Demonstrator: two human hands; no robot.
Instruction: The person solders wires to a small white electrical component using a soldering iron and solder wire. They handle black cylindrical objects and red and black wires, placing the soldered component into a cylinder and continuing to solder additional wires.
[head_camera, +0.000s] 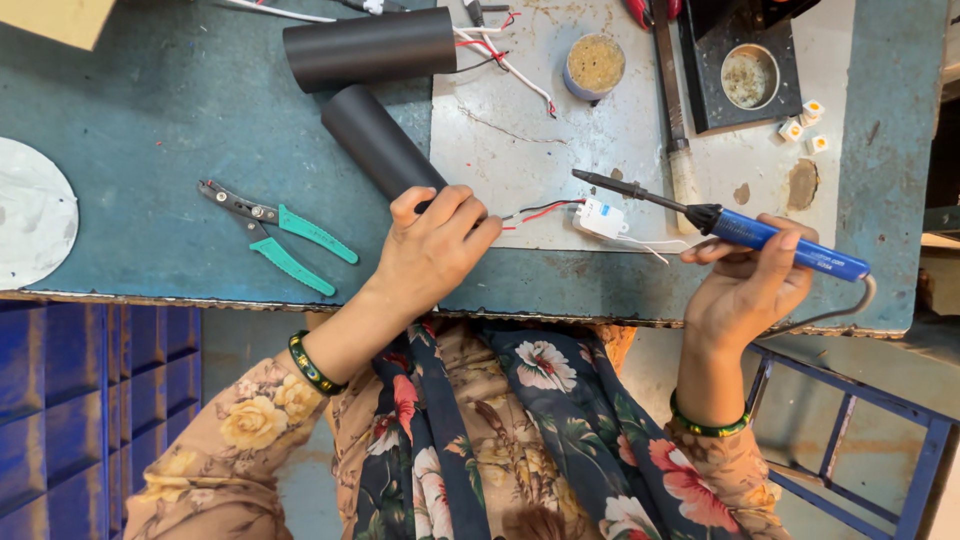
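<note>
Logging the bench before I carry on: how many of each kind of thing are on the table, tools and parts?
Black tubes: 2
Soldering irons: 1, in the right hand
Green-handled pliers: 1
Round tins: 2
Small white cubes: 3
White connector block: 1
Total: 10
The left hand grips the nearer tube.

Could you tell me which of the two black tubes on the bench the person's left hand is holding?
The left hand holds the nearer black tube, which runs diagonally toward the person. The other black tube lies untouched, crosswise at the far edge.
</note>
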